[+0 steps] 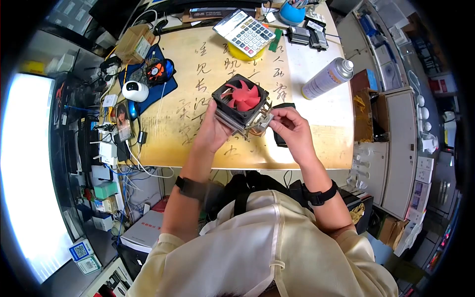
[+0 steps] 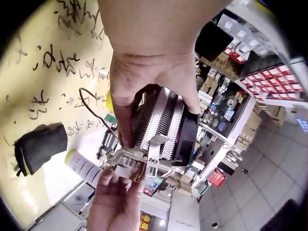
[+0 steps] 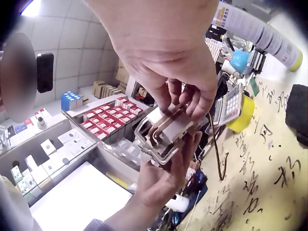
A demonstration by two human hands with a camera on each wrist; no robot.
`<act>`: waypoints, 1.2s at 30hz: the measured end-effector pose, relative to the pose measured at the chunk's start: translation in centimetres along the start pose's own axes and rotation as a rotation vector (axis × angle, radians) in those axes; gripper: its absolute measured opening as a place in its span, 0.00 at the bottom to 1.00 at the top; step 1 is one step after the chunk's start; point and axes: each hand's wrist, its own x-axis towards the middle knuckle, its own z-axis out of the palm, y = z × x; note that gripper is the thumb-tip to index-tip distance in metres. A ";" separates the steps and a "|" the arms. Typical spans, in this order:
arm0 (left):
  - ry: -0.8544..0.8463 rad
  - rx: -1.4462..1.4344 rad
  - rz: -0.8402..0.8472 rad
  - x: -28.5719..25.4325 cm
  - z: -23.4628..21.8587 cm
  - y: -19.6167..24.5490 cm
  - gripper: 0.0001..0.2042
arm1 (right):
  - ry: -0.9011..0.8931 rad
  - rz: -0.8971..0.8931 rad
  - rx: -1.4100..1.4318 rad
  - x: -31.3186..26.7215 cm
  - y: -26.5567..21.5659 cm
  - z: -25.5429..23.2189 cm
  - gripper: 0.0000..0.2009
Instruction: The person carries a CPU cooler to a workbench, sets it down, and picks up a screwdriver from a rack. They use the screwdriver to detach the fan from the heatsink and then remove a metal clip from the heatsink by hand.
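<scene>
Cream shirt [image 1: 237, 237]: closest, behind both hands.
Left hand [image 1: 213, 131]: wrapped round the left side of the fan cooler [image 1: 240, 103], probably to bear its weight, forearm reaching forward.
Right hand [image 1: 295, 133]: pinching the metal base [image 1: 265, 120] between thumb and fingers, forearm slanting inward, likely for control.
Fan cooler: between the hands, above the counter [image 1: 329, 138], red fan [image 1: 245, 95] upward, seemingly for access to the base.
Spray can [image 1: 326, 79]: beyond the right hand.

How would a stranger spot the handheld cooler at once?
Find the desk with black handwriting, then the left hand and right hand above it. Between them is the cooler, a square black frame on metal fins; its red blades set it apart from the orange and black fan further left.
</scene>
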 end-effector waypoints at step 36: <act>0.280 0.568 -0.167 -1.5 -12.4 -2.7 0.19 | 0.010 -0.006 -0.321 0.9 13.5 4.0 0.20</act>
